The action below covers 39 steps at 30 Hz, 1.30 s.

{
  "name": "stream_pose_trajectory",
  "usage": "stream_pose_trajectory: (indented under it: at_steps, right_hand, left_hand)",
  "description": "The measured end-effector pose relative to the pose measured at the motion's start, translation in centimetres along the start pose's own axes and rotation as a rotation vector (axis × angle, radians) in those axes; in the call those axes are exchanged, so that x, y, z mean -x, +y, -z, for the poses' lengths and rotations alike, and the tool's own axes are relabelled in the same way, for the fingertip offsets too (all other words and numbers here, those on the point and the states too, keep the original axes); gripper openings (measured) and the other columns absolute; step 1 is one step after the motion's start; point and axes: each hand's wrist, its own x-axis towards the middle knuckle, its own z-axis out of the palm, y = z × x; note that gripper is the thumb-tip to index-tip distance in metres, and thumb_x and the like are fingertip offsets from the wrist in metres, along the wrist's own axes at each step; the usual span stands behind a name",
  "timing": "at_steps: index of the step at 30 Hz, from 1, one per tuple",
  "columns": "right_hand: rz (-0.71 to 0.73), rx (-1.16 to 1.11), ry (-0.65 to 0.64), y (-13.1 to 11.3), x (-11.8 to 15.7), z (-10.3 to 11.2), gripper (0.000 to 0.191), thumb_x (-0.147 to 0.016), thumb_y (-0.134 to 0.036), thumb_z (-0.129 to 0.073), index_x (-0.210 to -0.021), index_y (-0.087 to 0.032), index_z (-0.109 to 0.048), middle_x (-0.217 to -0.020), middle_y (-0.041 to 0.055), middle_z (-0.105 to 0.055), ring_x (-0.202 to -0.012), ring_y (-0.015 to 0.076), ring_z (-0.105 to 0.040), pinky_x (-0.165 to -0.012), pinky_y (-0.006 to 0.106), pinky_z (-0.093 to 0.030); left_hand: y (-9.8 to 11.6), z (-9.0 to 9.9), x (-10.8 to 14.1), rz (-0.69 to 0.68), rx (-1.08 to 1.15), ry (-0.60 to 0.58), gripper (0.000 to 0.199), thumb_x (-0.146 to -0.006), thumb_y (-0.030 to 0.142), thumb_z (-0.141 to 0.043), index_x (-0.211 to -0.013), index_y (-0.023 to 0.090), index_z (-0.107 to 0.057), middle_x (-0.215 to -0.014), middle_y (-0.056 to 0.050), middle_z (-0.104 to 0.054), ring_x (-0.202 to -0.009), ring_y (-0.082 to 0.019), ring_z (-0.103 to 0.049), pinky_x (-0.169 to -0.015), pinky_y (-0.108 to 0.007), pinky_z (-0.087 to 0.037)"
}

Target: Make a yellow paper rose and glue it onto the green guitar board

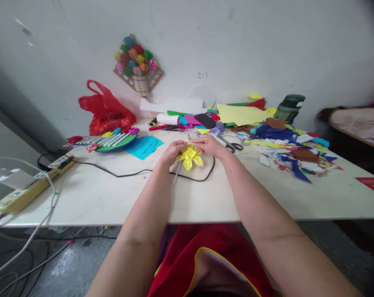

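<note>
A yellow paper flower (192, 158) with pointed petals is held just above the white table (205, 202), between both hands. My left hand (173, 152) is closed at the flower's left edge, its fingertips partly hidden by the petals. On the other side, my right hand (209, 146) pinches the flower's upper right part with thumb and fingers. A thin whitish stick (176, 173) slants down below my left hand; whether it is held or joined to the flower I cannot tell. Behind my right hand lie black-handled scissors (233, 146).
A black cord (119, 176) loops under the hands from a power strip (29, 185). Blue paper sheets (145, 146), a decorated round board (117, 142) and a red bag (108, 111) are at left. Paper scraps (301, 154), a phone (205, 120) and a green bottle (289, 108) stand or lie around.
</note>
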Motion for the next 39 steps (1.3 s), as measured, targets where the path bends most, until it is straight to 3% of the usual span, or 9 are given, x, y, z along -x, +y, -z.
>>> stream_pose_trajectory:
  at_steps: [13, 28, 34, 39]
  right_hand:
    - [-0.032, -0.048, 0.044, -0.36, -0.06, -0.61, 0.047, -0.069, -0.042, -0.063, -0.101, -0.008, -0.071, -0.049, -0.0061, -0.040, -0.049, 0.0082, -0.036, -0.052, 0.025, -0.035]
    - [0.030, 0.042, 0.000, -0.31, -0.04, -0.45, 0.043, -0.072, -0.040, -0.059, -0.100, -0.010, -0.072, -0.048, -0.0063, -0.039, -0.049, 0.0080, -0.035, -0.053, 0.024, -0.034]
    - [0.069, 0.107, 0.004, 0.01, -0.12, -0.22, 0.040, -0.072, -0.039, -0.060, -0.098, -0.013, -0.074, -0.051, -0.0028, -0.051, -0.051, 0.0092, -0.041, -0.055, 0.024, -0.035]
    - [0.092, 0.172, 0.001, 0.32, -0.21, -0.12, 0.033, -0.075, -0.034, -0.060, -0.099, -0.018, -0.074, -0.067, 0.0024, -0.067, -0.062, 0.0132, -0.054, -0.061, 0.026, -0.041]
  left_hand:
    - [-0.38, 0.05, -0.04, 0.006, 0.091, -0.090, 0.030, -0.056, 0.025, -0.069, -0.083, 0.012, -0.063, -0.062, -0.001, -0.062, -0.051, -0.010, -0.054, -0.051, -0.021, -0.039]
    - [-0.16, 0.44, -0.06, 0.003, 0.016, -0.032, 0.022, -0.055, 0.023, -0.061, -0.074, 0.012, -0.063, -0.055, 0.001, -0.058, -0.048, -0.010, -0.050, -0.050, -0.022, -0.037]
    - [-0.14, 0.22, -0.05, 0.005, 0.071, -0.004, 0.015, -0.054, 0.023, -0.061, -0.065, 0.013, -0.059, -0.052, 0.001, -0.055, -0.046, -0.010, -0.049, -0.048, -0.023, -0.036]
    - [-0.25, 0.06, -0.16, 0.018, 0.142, -0.010, 0.016, -0.056, 0.027, -0.062, -0.063, 0.013, -0.058, -0.053, 0.001, -0.054, -0.049, -0.011, -0.051, -0.051, -0.024, -0.039]
